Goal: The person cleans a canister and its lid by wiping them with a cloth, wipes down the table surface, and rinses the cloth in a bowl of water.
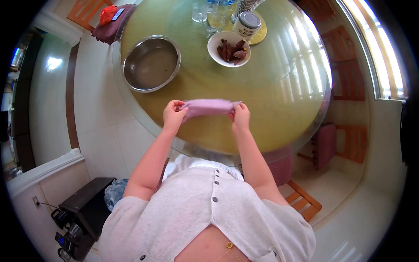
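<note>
A pink-purple cloth (209, 107) is stretched between my two hands, above the near part of the round table (205, 135). My left hand (173, 114) pinches its left end. Its right end is pinched in the fingers of my right hand (240, 115). Beyond my left hand stands a steel basin (150, 64) holding cloudy liquid. Farther off, past the cloth, a white bowl (215, 59) contains several dark reddish-purple pieces that look like sweet potatoes (231, 51).
Behind the bowl are a lidded jar (247, 24) with a label and glass mugs (214, 22). Wooden chairs (347, 139) line the right side. A padded chair at upper left bears a red bag (108, 15) and a phone (117, 14). A dark cabinet (85, 201) stands at lower left.
</note>
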`<action>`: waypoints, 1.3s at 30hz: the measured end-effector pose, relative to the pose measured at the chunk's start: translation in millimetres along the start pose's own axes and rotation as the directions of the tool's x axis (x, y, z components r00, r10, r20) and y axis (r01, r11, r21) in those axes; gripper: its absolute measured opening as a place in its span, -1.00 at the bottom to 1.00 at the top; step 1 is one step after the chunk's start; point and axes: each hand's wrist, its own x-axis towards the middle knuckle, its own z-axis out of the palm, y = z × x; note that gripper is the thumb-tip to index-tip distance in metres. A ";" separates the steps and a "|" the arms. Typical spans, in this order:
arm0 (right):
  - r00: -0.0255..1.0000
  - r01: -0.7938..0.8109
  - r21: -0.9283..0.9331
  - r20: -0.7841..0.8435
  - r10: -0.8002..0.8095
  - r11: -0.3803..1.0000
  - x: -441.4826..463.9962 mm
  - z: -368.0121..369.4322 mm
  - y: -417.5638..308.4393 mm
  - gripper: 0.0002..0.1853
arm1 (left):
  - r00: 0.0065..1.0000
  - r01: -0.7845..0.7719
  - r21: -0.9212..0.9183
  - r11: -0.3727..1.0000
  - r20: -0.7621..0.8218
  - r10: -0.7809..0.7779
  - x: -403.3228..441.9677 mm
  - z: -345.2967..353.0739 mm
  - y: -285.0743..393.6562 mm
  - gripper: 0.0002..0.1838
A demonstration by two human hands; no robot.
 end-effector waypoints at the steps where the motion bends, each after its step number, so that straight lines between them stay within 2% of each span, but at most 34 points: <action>1: 1.000 -0.007 -0.017 -0.010 0.007 1.000 -2.3 -10.0 -10.8 -0.89 | 1.000 0.013 -0.055 0.998 0.009 -0.012 -7.8 3.5 12.4 -0.78; 3: 1.000 -0.010 -0.056 -0.020 0.009 0.998 -0.8 -23.6 -29.8 -0.87 | 0.999 0.028 -0.111 0.993 0.029 -0.025 -10.0 12.7 17.7 -0.77; 5: 0.999 -0.013 -0.097 -0.031 0.010 0.995 12.9 -33.5 -29.2 -0.84 | 0.999 -0.042 -0.051 0.998 0.017 0.043 -2.9 23.8 12.1 -0.78; 6: 0.980 0.136 -0.287 -0.101 -0.171 0.948 32.4 -40.0 -13.7 -0.81 | 0.999 -0.040 -0.052 0.998 0.022 0.041 6.3 29.2 0.7 -0.78; 7: 0.926 0.257 -0.472 -0.131 -0.355 0.843 37.7 -37.2 -11.4 -0.78 | 0.992 -0.127 0.015 0.992 0.009 0.127 18.3 35.1 -12.4 -0.79; 8: 0.925 0.257 -0.472 -0.131 -0.355 0.843 37.6 -38.5 -7.7 -0.78 | 0.977 -0.211 0.082 0.974 0.001 0.212 28.2 37.9 -25.6 -0.81; 9: 0.886 0.322 -0.685 -0.026 -0.463 0.654 23.6 -28.8 -10.5 -0.68 | 0.977 -0.211 0.082 0.974 0.000 0.212 29.3 38.9 -28.2 -0.81; 10: 0.839 0.364 -0.837 0.105 -0.534 0.408 14.2 -18.7 -9.2 -0.59 | 0.936 -0.339 0.333 0.880 0.030 0.350 27.9 40.0 -30.4 -0.80; 11: 0.840 0.363 -0.838 0.106 -0.531 0.407 15.3 -13.7 5.5 -0.59 | 0.880 -0.435 0.555 0.709 0.095 0.465 25.7 41.0 -33.9 -0.79; 12: 0.832 0.384 -0.881 0.201 -0.517 0.275 18.5 -10.4 26.8 -0.42 | 0.911 -0.405 0.553 0.728 0.177 0.373 20.1 42.7 -28.6 -0.74; 13: 0.821 0.406 -0.903 0.293 -0.490 0.140 17.4 -2.8 38.7 -0.25 | 0.913 -0.400 0.556 0.729 0.176 0.367 16.6 46.4 -32.9 -0.74; 14: 0.823 0.406 -0.903 0.294 -0.486 0.142 17.4 3.9 48.5 -0.25 | 0.838 -0.529 0.633 0.566 0.284 0.466 13.0 50.2 -37.2 -0.71; 15: 0.886 0.316 -0.936 0.232 -0.401 0.157 15.5 12.8 53.9 -0.08 | 0.745 -0.633 0.677 0.376 0.400 0.534 9.8 53.6 -40.7 -0.68; 16: 0.935 0.227 -0.961 0.168 -0.314 0.161 15.4 21.0 55.7 0.08 | 0.760 -0.627 0.740 0.245 0.511 0.401 8.5 56.5 -43.5 -0.55; 17: 0.935 0.232 -0.959 0.174 -0.309 0.162 17.5 27.3 57.2 0.08 | 0.764 -0.621 0.745 0.244 0.506 0.399 9.4 58.4 -45.6 -0.55; 19: 0.919 0.213 -0.977 0.210 -0.335 -0.029 23.2 40.7 60.9 0.23 | 0.830 -0.542 0.796 0.267 0.458 0.319 13.6 57.4 -46.8 -0.46; 20: 0.918 0.222 -0.975 0.218 -0.331 -0.027 28.5 46.1 60.7 0.23 | 0.868 -0.487 0.806 0.338 0.403 0.289 18.8 52.7 -47.0 -0.42; 22: 0.847 0.404 -0.896 0.442 -0.296 -0.184 31.5 54.4 54.3 0.23 | 0.895 -0.438 0.812 0.387 0.356 0.268 24.3 37.8 -40.0 -0.42; 23: 0.849 0.407 -0.895 0.444 -0.287 -0.181 35.2 62.1 53.0 0.23 | 0.916 -0.396 0.808 0.437 0.315 0.248 26.3 29.7 -37.3 -0.42; 25: 0.772 0.569 -0.790 0.608 -0.184 -0.227 43.2 82.0 45.6 0.22 | 0.931 -0.356 0.793 0.494 0.255 0.262 23.3 11.2 -32.9 -0.41; 26: 0.775 0.569 -0.791 0.607 -0.176 -0.222 47.7 92.0 47.0 0.22 | 0.937 -0.329 0.770 0.546 0.198 0.287 22.9 2.7 -33.6 -0.41; 28: 0.638 0.731 -0.649 0.760 -0.128 -0.209 55.5 115.4 51.5 0.17 | 0.936 -0.322 0.765 0.558 0.167 0.311 24.0 -10.2 -41.6 -0.42; 29: 0.637 0.734 -0.648 0.761 -0.124 -0.204 57.2 125.6 53.2 0.17 | 0.929 -0.322 0.757 0.568 0.138 0.343 24.6 -15.7 -45.2 -0.43; 31: 0.522 0.819 -0.514 0.852 -0.042 -0.255 58.6 142.9 58.4 0.10 | 0.922 -0.332 0.749 0.573 0.128 0.366 26.0 -20.6 -43.0 -0.43; 32: 0.521 0.821 -0.513 0.852 -0.038 -0.250 57.3 148.4 62.4 0.10 | 0.914 -0.344 0.738 0.580 0.120 0.389 25.3 -22.7 -42.1 -0.43; 34: 0.389 0.892 -0.370 0.921 0.025 -0.257 52.9 153.3 72.1 -0.05 | 0.904 -0.361 0.735 0.574 0.125 0.409 24.2 -25.9 -41.4 -0.44; 35: 0.386 0.895 -0.366 0.922 0.032 -0.254 48.2 153.6 79.2 -0.05 | 0.891 -0.384 0.730 0.566 0.131 0.436 25.3 -25.8 -40.7 -0.46; 36: 0.304 0.929 -0.286 0.952 0.041 -0.237 43.1 152.5 90.3 -0.11 | 0.894 -0.374 0.732 0.569 0.123 0.430 28.2 -27.0 -40.2 -0.46; 37: 0.220 0.956 -0.204 0.974 0.056 -0.211 33.7 150.1 99.8 -0.16 | 0.888 -0.386 0.712 0.587 0.114 0.445 28.3 -29.7 -43.1 -0.48; 38: 0.146 0.983 -0.150 0.988 -0.043 -0.110 26.3 148.2 108.6 -0.25 | 0.887 -0.388 0.692 0.609 0.103 0.449 20.6 -32.3 -47.9 -0.51; 39: 0.143 0.985 -0.145 0.989 -0.031 -0.090 19.6 143.0 120.5 -0.25 | 0.897 -0.367 0.699 0.614 0.091 0.432 15.0 -35.9 -54.7 -0.51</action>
